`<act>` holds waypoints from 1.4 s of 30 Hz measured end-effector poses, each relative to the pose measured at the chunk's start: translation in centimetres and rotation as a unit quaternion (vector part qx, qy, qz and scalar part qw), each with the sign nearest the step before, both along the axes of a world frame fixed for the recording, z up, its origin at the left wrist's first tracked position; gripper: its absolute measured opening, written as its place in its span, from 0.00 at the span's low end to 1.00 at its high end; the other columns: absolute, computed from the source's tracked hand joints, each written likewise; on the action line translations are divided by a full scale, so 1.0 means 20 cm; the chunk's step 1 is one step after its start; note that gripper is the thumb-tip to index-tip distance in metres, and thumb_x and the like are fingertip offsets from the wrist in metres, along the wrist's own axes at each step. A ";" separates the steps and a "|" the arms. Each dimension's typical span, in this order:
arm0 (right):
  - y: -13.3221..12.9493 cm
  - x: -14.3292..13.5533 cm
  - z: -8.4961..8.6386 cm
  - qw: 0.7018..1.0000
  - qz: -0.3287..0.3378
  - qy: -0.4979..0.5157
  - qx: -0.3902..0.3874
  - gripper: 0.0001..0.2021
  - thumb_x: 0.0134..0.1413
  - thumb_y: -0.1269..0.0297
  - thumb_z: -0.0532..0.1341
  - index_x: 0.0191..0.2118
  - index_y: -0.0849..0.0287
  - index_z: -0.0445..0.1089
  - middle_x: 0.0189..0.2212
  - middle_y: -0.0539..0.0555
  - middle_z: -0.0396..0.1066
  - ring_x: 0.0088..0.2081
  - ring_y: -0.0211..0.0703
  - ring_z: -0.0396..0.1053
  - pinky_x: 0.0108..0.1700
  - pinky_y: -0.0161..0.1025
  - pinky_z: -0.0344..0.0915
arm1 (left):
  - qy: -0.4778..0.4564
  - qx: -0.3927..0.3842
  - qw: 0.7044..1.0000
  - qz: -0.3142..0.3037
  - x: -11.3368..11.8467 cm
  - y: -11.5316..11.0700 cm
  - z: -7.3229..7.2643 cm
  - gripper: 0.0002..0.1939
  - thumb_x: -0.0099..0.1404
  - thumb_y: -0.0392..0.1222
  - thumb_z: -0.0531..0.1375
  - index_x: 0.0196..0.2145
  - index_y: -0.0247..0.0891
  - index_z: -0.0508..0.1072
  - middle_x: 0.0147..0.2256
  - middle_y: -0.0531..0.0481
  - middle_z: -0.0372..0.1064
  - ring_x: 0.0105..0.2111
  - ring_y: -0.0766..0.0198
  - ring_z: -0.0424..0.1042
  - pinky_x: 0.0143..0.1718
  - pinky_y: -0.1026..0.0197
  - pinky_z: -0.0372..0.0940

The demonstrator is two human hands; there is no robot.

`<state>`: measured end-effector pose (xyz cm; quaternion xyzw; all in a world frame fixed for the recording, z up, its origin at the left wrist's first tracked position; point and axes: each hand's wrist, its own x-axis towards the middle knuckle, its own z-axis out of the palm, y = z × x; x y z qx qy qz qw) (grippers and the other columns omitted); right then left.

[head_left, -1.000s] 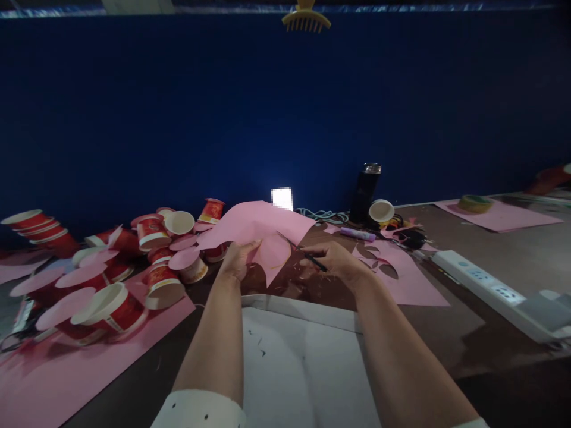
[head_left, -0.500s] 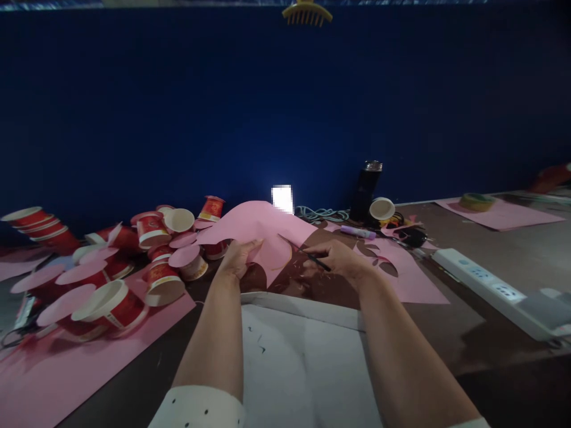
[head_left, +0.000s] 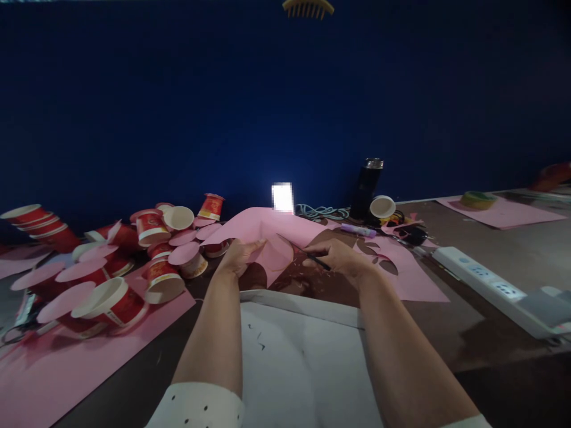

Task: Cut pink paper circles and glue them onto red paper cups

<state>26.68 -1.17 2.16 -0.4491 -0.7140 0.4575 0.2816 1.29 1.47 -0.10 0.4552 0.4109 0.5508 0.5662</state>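
My left hand (head_left: 241, 254) pinches the near left edge of a pink paper sheet (head_left: 236, 223), which is bent up in the middle with cut-out curves along its near side. A curved line shows on the flap between my hands. My right hand (head_left: 335, 257) is closed round a pair of dark scissors (head_left: 316, 260). Their thin blade points to the upper left and lies at the paper, just right of the flap. The finger loops are mostly hidden by my hand.
At left, several red paper cups (head_left: 118, 303) bear pink discs. At right lie cut pink paper (head_left: 414, 273), a purple glue stick (head_left: 358, 230), a power strip (head_left: 482, 279) and a tape roll (head_left: 478, 200). Behind stand a dark flask (head_left: 368, 187) and a bright lit screen (head_left: 282, 197).
The back of the pink sheet has dipped lower and its right part has swung outward, with a sharper fold in the middle. Both hands stay almost in place.
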 end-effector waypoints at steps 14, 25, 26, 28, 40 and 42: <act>-0.01 0.00 0.02 1.000 -0.001 -0.015 0.022 0.21 0.41 0.51 0.66 0.41 0.56 0.77 0.29 0.50 0.74 0.27 0.37 0.65 0.29 0.34 0.58 | 0.005 0.035 0.999 -0.029 -0.01 0.01 -0.02 0.29 0.44 0.45 0.70 0.45 0.29 0.75 0.35 0.42 0.76 0.41 0.53 0.73 0.45 0.55 0.65; 0.01 0.02 0.01 0.996 0.013 -0.076 0.033 0.17 0.41 0.48 0.65 0.31 0.56 0.78 0.24 0.48 0.71 0.26 0.38 0.63 0.27 0.33 0.56 | 0.036 0.041 0.998 -0.037 -0.01 0.03 -0.05 0.25 0.47 0.45 0.69 0.44 0.32 0.76 0.41 0.41 0.75 0.43 0.51 0.72 0.47 0.52 0.64; 0.01 0.02 0.01 0.996 0.015 -0.076 0.034 0.17 0.41 0.48 0.65 0.31 0.56 0.78 0.24 0.48 0.71 0.26 0.38 0.63 0.27 0.33 0.56 | 0.039 0.043 0.998 -0.035 -0.01 0.03 -0.05 0.27 0.47 0.45 0.69 0.45 0.33 0.75 0.41 0.41 0.75 0.43 0.51 0.72 0.47 0.52 0.64; 0.01 0.02 0.01 0.997 0.008 -0.073 0.037 0.16 0.41 0.49 0.65 0.32 0.56 0.78 0.26 0.49 0.73 0.28 0.40 0.65 0.28 0.34 0.57 | 0.049 0.046 0.997 -0.031 -0.02 0.03 -0.06 0.28 0.47 0.46 0.69 0.46 0.32 0.75 0.42 0.41 0.74 0.44 0.51 0.72 0.47 0.53 0.64; 0.02 0.00 0.00 0.999 -0.010 -0.048 0.018 0.20 0.43 0.50 0.65 0.42 0.53 0.77 0.35 0.52 0.76 0.33 0.44 0.70 0.34 0.36 0.65 | 0.079 0.083 0.993 0.019 0.01 0.03 -0.05 0.22 0.48 0.47 0.68 0.41 0.34 0.76 0.44 0.42 0.73 0.46 0.55 0.70 0.49 0.56 0.63; 0.02 -0.01 0.00 0.998 0.005 -0.038 0.044 0.19 0.43 0.51 0.65 0.42 0.54 0.77 0.36 0.52 0.75 0.35 0.44 0.70 0.35 0.36 0.65 | 0.100 0.072 0.992 0.031 0.01 0.02 -0.04 0.23 0.48 0.48 0.68 0.41 0.33 0.76 0.45 0.41 0.73 0.45 0.54 0.71 0.48 0.56 0.63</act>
